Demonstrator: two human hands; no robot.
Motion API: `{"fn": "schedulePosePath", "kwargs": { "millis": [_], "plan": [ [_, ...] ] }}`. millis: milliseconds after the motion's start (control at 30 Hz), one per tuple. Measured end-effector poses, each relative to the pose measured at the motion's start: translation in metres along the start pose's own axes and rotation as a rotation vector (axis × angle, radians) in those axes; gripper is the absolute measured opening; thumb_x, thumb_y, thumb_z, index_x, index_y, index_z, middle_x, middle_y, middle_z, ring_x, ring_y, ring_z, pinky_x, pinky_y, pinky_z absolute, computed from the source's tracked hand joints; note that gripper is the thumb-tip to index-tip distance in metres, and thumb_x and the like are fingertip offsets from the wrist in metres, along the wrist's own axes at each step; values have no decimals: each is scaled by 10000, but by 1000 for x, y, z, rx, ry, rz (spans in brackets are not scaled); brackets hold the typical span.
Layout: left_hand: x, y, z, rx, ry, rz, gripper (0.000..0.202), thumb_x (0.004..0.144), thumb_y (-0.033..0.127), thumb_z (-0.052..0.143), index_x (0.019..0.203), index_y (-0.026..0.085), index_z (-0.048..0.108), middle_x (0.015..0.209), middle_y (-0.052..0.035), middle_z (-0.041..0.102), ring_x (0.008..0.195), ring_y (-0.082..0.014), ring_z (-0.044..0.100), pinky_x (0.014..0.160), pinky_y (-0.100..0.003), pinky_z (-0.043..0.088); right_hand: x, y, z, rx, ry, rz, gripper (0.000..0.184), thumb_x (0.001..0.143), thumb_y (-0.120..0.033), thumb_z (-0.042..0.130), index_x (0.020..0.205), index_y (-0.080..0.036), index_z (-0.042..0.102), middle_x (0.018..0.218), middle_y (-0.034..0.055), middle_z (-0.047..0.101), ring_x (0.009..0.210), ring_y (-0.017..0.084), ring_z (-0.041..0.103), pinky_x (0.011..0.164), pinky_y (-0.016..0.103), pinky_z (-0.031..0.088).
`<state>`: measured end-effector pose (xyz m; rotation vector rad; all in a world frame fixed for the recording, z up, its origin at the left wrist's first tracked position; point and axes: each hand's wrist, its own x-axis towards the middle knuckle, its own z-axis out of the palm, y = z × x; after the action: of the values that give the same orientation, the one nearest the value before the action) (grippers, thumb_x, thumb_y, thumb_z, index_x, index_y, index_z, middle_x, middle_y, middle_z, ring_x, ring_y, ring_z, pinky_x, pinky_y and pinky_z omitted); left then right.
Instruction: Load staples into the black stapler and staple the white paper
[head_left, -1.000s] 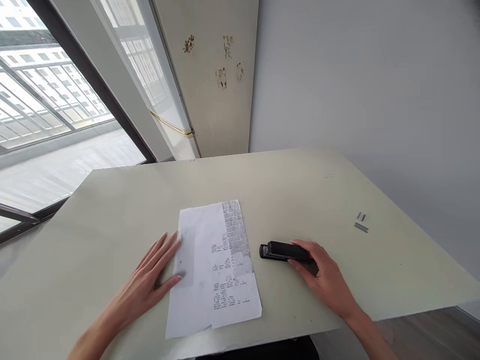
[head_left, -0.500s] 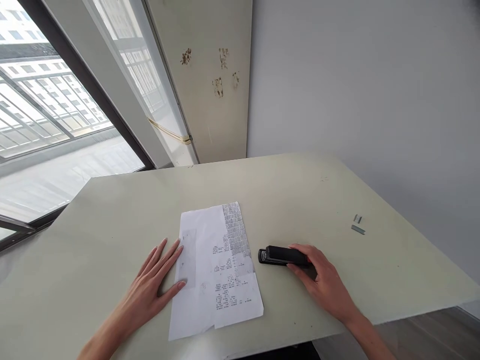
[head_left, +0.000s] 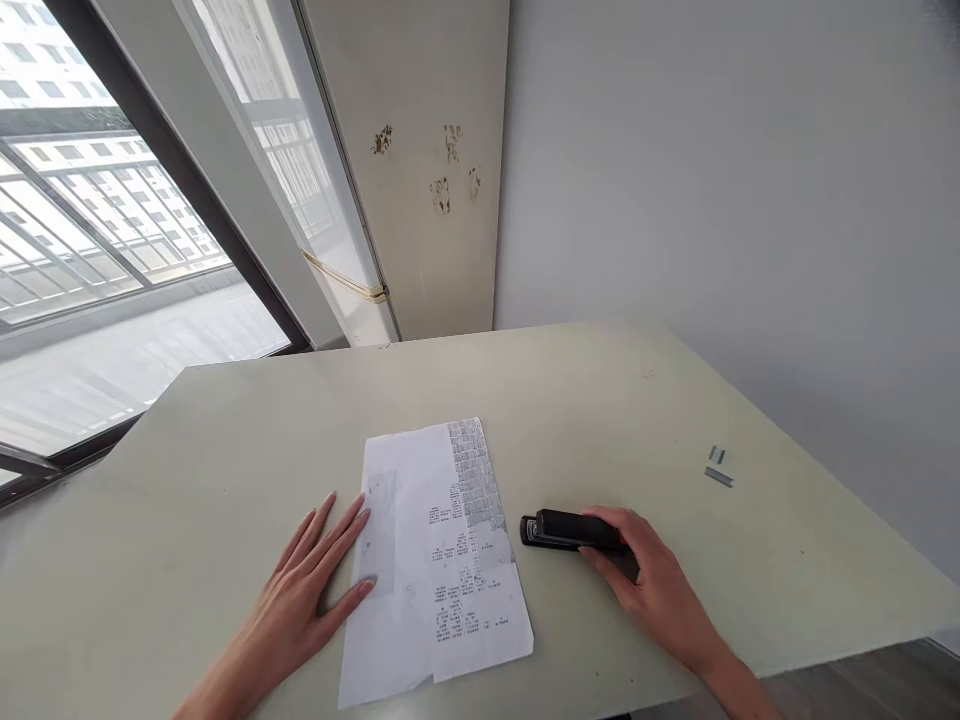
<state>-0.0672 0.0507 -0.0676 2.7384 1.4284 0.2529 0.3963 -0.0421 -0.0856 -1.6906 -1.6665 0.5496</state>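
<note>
Some paper [head_left: 416, 560] was touched along one edge by the flat, spread left hand [head_left: 304, 595]; a stapler [head_left: 571, 529] was gripped in the curled right hand [head_left: 649, 570], not yet touching the paper, where no staple was discernible.

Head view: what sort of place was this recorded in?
Probably a room in a home: beyond the pale table stands what looks like a refrigerator, and a window faces a railing, perhaps a balcony's.
</note>
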Motion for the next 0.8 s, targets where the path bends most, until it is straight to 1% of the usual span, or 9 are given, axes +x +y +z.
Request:
{"fn": "schedulePosePath", "kwargs": {
  "millis": [167,233,300,367,467,533,667,733,800],
  "plan": [
    [1,0,1,15,0,1,812,1022,545,569,1710,376,172,1731,15,298,1618,-384,182,1263,-623,317,0,2,3,17,3,-9,284,1042,-451,587,1313,-365,595,1248,38,711,1144,265,681,969,450,604],
    [5,1,0,16,5,4,820,1022,548,570,1712,376,162,1731,14,297,1616,-385,191,1256,-618,336,1,1,3,34,4,-13,278,1037,-449,596,1299,-358,606,1236,41,715,1124,260,685,943,428,613],
    [9,3,-1,16,4,9,827,1019,550,575,1711,384,154,1729,16,298,1611,-385,207,1256,-616,338,2,-1,2,49,12,-10,270,1029,-456,605,1274,-345,627,1204,49,725,1064,256,697,877,398,628],
    [14,3,-2,13,10,12,829,1017,553,580,1710,393,152,1727,17,301,1607,-384,220,1258,-615,335,3,-2,0,67,20,7,267,1017,-472,619,1242,-330,650,1139,53,741,962,246,704,811,370,633],
    [24,3,0,5,26,19,829,1018,559,580,1709,397,153,1724,16,310,1607,-387,216,1241,-609,369,3,-3,-3,110,39,46,280,994,-502,647,1185,-300,678,1012,49,757,828,223,691,767,341,629],
    [31,3,2,-5,26,28,827,1022,557,578,1709,396,148,1723,15,314,1609,-388,208,1231,-610,387,3,-5,-4,152,60,80,302,977,-526,663,1153,-283,689,979,51,761,803,218,690,735,321,624],
    [52,7,5,-27,14,47,825,1028,549,581,1710,391,144,1731,11,297,1614,-382,196,1240,-611,375,1,-10,-2,223,148,129,321,972,-545,658,1129,-268,693,953,51,754,770,213,681,656,298,608],
    [66,13,7,-37,16,64,817,1033,547,578,1709,394,145,1733,7,294,1614,-378,198,1248,-612,362,1,-13,-1,234,182,100,280,990,-505,647,1139,-272,687,961,53,746,768,209,677,648,294,606],
    [83,22,9,-46,11,83,813,1041,544,568,1710,388,135,1734,-1,292,1615,-373,190,1264,-618,331,2,-14,-2,225,215,23,229,1003,-438,647,1167,-282,682,1013,62,746,819,210,694,649,283,605]
  ]
}}
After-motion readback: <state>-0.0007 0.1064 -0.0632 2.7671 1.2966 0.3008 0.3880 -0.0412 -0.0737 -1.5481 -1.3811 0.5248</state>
